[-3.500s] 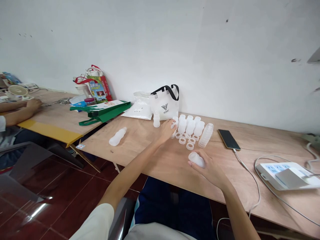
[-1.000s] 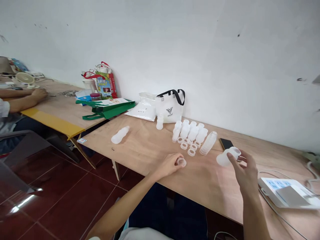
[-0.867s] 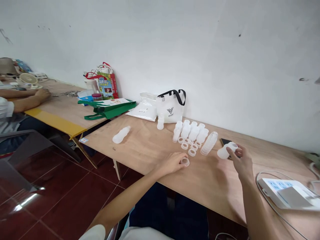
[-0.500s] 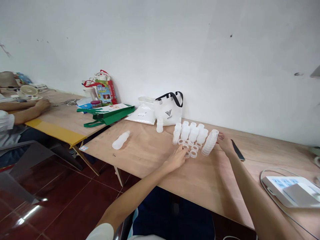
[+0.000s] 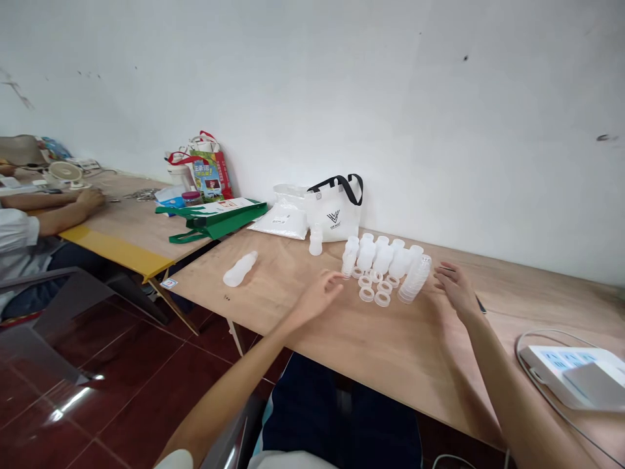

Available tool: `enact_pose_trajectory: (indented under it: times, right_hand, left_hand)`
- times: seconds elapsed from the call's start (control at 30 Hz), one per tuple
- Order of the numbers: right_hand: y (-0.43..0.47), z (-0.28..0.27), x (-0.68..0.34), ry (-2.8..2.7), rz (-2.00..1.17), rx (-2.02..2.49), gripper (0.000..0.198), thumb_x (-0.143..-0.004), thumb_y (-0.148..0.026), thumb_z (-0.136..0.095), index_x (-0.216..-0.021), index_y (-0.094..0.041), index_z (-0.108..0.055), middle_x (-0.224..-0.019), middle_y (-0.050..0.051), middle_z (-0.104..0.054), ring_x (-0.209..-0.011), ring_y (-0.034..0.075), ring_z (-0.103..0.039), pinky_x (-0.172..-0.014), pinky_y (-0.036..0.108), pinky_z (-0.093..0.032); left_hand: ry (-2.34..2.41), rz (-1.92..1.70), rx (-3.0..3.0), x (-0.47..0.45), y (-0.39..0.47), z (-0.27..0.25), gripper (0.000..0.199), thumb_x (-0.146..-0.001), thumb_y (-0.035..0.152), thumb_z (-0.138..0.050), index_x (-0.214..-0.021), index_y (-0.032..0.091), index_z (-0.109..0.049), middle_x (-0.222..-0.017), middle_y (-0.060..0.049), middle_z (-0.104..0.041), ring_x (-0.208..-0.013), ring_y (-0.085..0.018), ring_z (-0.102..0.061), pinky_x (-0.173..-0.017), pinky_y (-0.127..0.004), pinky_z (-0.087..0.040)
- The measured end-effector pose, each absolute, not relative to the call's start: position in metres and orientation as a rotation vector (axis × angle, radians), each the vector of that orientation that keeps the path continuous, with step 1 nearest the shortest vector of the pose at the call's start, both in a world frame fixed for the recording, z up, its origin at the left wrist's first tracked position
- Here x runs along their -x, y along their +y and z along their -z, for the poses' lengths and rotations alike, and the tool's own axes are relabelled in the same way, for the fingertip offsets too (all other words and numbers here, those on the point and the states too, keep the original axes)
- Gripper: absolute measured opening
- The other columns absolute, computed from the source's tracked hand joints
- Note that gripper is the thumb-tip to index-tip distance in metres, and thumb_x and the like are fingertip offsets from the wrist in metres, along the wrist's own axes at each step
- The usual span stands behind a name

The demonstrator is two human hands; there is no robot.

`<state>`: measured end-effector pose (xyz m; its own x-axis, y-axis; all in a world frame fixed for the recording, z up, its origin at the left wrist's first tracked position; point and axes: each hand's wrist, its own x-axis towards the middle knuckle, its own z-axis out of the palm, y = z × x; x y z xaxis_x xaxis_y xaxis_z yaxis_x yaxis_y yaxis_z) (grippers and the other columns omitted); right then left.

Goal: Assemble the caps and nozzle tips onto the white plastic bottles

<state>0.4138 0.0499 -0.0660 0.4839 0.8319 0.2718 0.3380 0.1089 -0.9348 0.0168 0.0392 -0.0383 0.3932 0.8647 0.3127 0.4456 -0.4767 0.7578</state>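
Note:
My left hand (image 5: 319,294) is over the table, fingers partly stretched to the right with nothing seen in them. It is just left of several translucent white rings (image 5: 366,294) lying flat. My right hand (image 5: 455,286) is open, fingers spread, slightly apart from a leaning stack of clear nested plastic pieces (image 5: 415,280). A shorter similar stack (image 5: 348,264) is at the left end of the group. Behind the rings, several frosted white plastic bottles (image 5: 382,256) are in a row. One more bottle (image 5: 240,269) lies on its side at the left, and another (image 5: 316,241) stands by the bags.
A white tote bag (image 5: 336,212) with black handles and a clear bag of white material (image 5: 284,218) lean at the wall. Left is a green bag (image 5: 217,225). A dark blade-like object (image 5: 481,304) is partly behind my right hand. A white box (image 5: 561,361) with a cable is at right. A co-worker's hand (image 5: 92,198) rests on the neighbouring table.
My left hand has moved left, away from the rings. My right hand has come off the leaning stack to the right, and a bottle now shows behind that stack. The view has shifted slightly.

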Motion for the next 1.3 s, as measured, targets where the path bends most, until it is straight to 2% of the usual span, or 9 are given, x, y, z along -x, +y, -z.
enact_pose_trajectory:
  times: [0.13, 0.3, 0.43, 0.6, 0.73, 0.9, 1.0, 1.07, 1.3]
  right_hand:
    - [-0.006, 0.044, -0.394, -1.069, -0.342, 1.375, 0.053, -0.082, -0.045, -0.073, -0.13, -0.028, -0.058, -0.119, 0.008, -0.072, -0.113, 0.027, -0.068, -0.087, 0.042, -0.061]
    - [-0.071, 0.022, -0.345, -1.125, -0.315, 1.316, 0.046, -0.087, -0.05, -0.071, -0.125, -0.028, -0.061, -0.113, 0.008, -0.073, -0.103, 0.028, -0.07, -0.081, 0.044, -0.06]
    - [-0.085, 0.013, -0.316, -1.211, -0.418, 1.308, 0.035, -0.089, -0.05, -0.068, -0.115, -0.027, -0.066, -0.101, 0.007, -0.075, -0.085, 0.024, -0.07, -0.071, 0.039, -0.058]
    - [-0.082, 0.012, -0.28, -1.36, -0.576, 1.254, 0.027, -0.094, -0.05, -0.065, -0.104, -0.024, -0.069, -0.089, 0.006, -0.073, -0.076, 0.021, -0.067, -0.07, 0.036, -0.056]
    - [-0.085, 0.016, -0.247, -1.417, -0.766, 1.199, 0.032, -0.098, -0.051, -0.059, -0.119, -0.027, -0.064, -0.101, 0.006, -0.074, -0.087, 0.021, -0.069, -0.078, 0.037, -0.057]
    - [-0.093, 0.015, -0.217, -1.356, -0.934, 1.183, 0.043, -0.1, -0.053, -0.056, -0.138, -0.034, -0.052, -0.136, 0.005, -0.064, -0.126, 0.024, -0.06, -0.103, 0.043, -0.051]
    - [-0.094, 0.014, -0.213, -1.221, -0.964, 1.161, 0.042, -0.099, -0.056, -0.055, -0.135, -0.033, -0.056, -0.137, 0.004, -0.063, -0.132, 0.026, -0.055, -0.101, 0.04, -0.053]
    - [-0.094, 0.014, -0.217, -1.153, -0.957, 1.159, 0.043, -0.097, -0.057, -0.057, -0.131, -0.031, -0.059, -0.132, 0.005, -0.066, -0.127, 0.028, -0.059, -0.095, 0.038, -0.054]
    - [-0.101, 0.013, -0.219, -1.19, -1.441, 1.011, 0.047, -0.095, -0.056, -0.063, -0.132, -0.029, -0.054, -0.093, 0.004, -0.072, -0.073, 0.021, -0.068, -0.062, 0.032, -0.051]
  left_hand:
    - [1.575, -1.042, -2.257, 0.055, 0.055, 0.032, 0.03, -0.101, 0.035, -0.045, -0.119, 0.022, -0.066, -0.123, -0.01, -0.064, -0.122, -0.028, -0.057, -0.11, -0.046, -0.042]
    - [2.311, -0.559, -2.251, 0.139, 0.069, 0.039, 0.052, -0.093, 0.04, -0.056, -0.139, 0.015, -0.053, -0.151, -0.025, -0.043, -0.136, -0.046, -0.043, -0.111, -0.063, -0.03]
    - [2.384, -0.403, -2.038, 0.163, 0.074, 0.04, 0.058, -0.094, 0.036, -0.051, -0.148, 0.016, -0.043, -0.138, -0.026, -0.054, -0.119, -0.046, -0.058, -0.098, -0.059, -0.044]
    - [1.907, -0.892, -1.964, 0.115, 0.061, 0.02, 0.054, -0.092, 0.035, -0.057, -0.143, 0.019, -0.048, -0.139, -0.018, -0.058, -0.122, -0.036, -0.06, -0.102, -0.048, -0.047]
    - [1.202, -1.203, -1.81, 0.038, 0.024, 0.002, 0.053, -0.088, 0.041, -0.066, -0.136, 0.021, -0.053, -0.141, -0.012, -0.059, -0.123, -0.028, -0.06, -0.101, -0.039, -0.051]
    - [0.763, -1.056, -1.729, -0.037, -0.039, -0.007, 0.061, -0.095, 0.043, -0.063, -0.15, 0.027, -0.04, -0.151, -0.012, -0.052, -0.137, -0.029, -0.052, -0.113, -0.044, -0.045]
    - [0.697, -0.902, -1.875, -0.051, -0.062, -0.008, 0.069, -0.098, 0.043, -0.06, -0.158, 0.03, -0.03, -0.166, -0.01, -0.032, -0.152, -0.031, -0.032, -0.125, -0.051, -0.029]
    - [0.661, -0.84, -1.883, -0.051, -0.065, -0.009, 0.072, -0.096, 0.044, -0.064, -0.159, 0.031, -0.032, -0.168, -0.008, -0.029, -0.154, -0.031, -0.027, -0.126, -0.052, -0.026]
    - [0.502, -0.81, -1.499, -0.033, -0.046, -0.019, 0.055, -0.101, 0.048, -0.054, -0.152, 0.029, -0.046, -0.15, -0.009, -0.056, -0.138, -0.031, -0.052, -0.116, -0.048, -0.041]
